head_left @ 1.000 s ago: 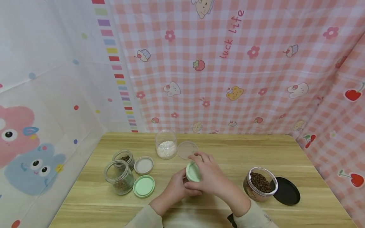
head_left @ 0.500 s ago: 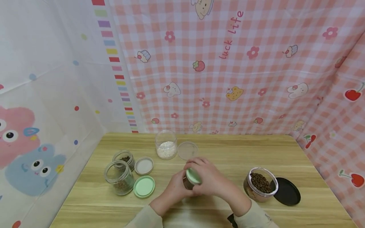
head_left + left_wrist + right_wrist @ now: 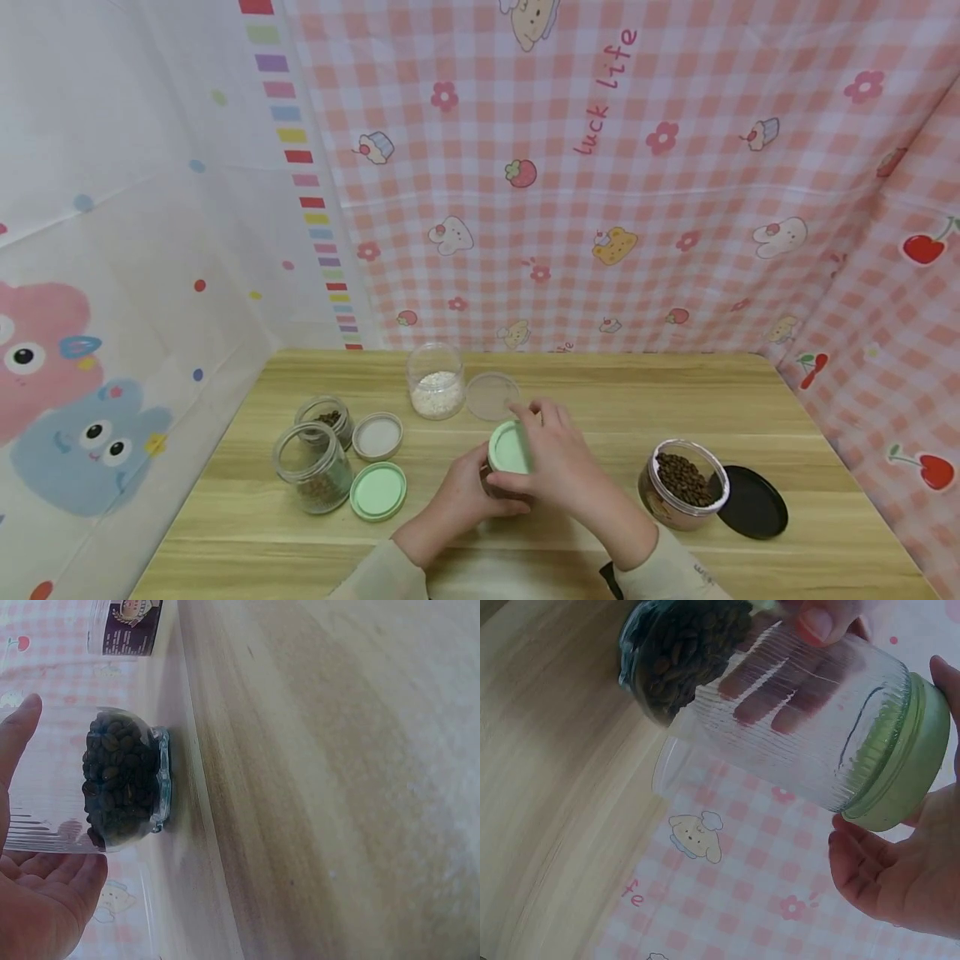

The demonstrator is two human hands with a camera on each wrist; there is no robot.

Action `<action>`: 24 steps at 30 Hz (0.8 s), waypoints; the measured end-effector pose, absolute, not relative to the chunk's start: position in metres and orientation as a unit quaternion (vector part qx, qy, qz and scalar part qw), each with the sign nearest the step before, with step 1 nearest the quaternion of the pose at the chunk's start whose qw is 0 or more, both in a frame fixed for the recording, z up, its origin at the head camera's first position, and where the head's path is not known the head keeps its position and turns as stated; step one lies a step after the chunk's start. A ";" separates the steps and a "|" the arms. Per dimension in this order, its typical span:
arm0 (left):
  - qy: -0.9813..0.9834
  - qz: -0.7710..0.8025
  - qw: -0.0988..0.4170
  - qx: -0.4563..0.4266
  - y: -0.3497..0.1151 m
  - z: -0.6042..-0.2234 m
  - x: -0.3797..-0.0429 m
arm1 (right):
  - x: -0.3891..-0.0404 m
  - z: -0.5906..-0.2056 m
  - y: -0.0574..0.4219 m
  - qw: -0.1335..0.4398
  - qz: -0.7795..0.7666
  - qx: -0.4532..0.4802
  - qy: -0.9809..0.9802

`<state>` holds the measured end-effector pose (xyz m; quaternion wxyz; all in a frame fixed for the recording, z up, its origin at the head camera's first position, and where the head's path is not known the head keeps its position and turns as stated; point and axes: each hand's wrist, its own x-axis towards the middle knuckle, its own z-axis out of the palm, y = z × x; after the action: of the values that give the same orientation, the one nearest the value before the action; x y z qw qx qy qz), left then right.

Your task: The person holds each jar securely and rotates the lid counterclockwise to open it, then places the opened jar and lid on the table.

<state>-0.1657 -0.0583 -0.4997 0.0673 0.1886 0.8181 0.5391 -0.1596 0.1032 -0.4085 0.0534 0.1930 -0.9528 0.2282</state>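
Near the front middle of the table, my left hand (image 3: 457,492) grips a ribbed glass jar (image 3: 802,712) round its side. Dark coffee beans (image 3: 120,776) fill its lower part. A light green lid (image 3: 512,448) sits on the jar's mouth. My right hand (image 3: 558,462) holds that lid by its edge, thumb on the near side and fingers on the far side. In the right wrist view, the left fingers show through the glass, and the right thumb and fingers lie at opposite sides of the lid.
Two open glass jars (image 3: 315,471) stand at left beside a pale lid (image 3: 378,436) and another green lid (image 3: 378,492). Behind are a clear jar of white grains (image 3: 437,392) and a clear lid (image 3: 492,396). At right, a tub of brown beans (image 3: 682,492) stands by a black lid (image 3: 753,504).
My right hand wrapped further over the green lid half a second ago, then turned back, so more of the lid shows now. My left hand keeps the jar in place.
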 end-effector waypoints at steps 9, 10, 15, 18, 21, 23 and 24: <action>0.835 0.516 0.059 0.185 -0.057 -0.499 -0.165 | -0.163 -0.405 0.107 -0.004 0.227 0.289 -0.930; 0.837 0.511 0.056 0.187 -0.058 -0.499 -0.165 | -0.163 -0.404 0.107 -0.018 0.231 0.305 -0.924; 0.833 0.517 0.055 0.189 -0.058 -0.499 -0.165 | -0.160 -0.398 0.108 -0.054 0.247 0.336 -0.907; 0.826 0.529 0.063 0.183 -0.058 -0.499 -0.165 | -0.158 -0.397 0.107 -0.027 0.251 0.313 -0.916; 0.819 0.542 0.071 0.177 -0.057 -0.498 -0.164 | -0.158 -0.399 0.105 0.016 0.238 0.256 -0.937; 0.812 0.552 0.076 0.175 -0.057 -0.497 -0.164 | -0.158 -0.401 0.104 0.030 0.222 0.219 -0.950; 0.811 0.553 0.073 0.177 -0.057 -0.497 -0.163 | -0.158 -0.402 0.103 0.033 0.214 0.206 -0.954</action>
<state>-0.1634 -0.0570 -0.4969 0.0735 0.1765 0.8112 0.5526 -0.1580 0.1031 -0.4022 0.0329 0.2061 -0.9542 0.2141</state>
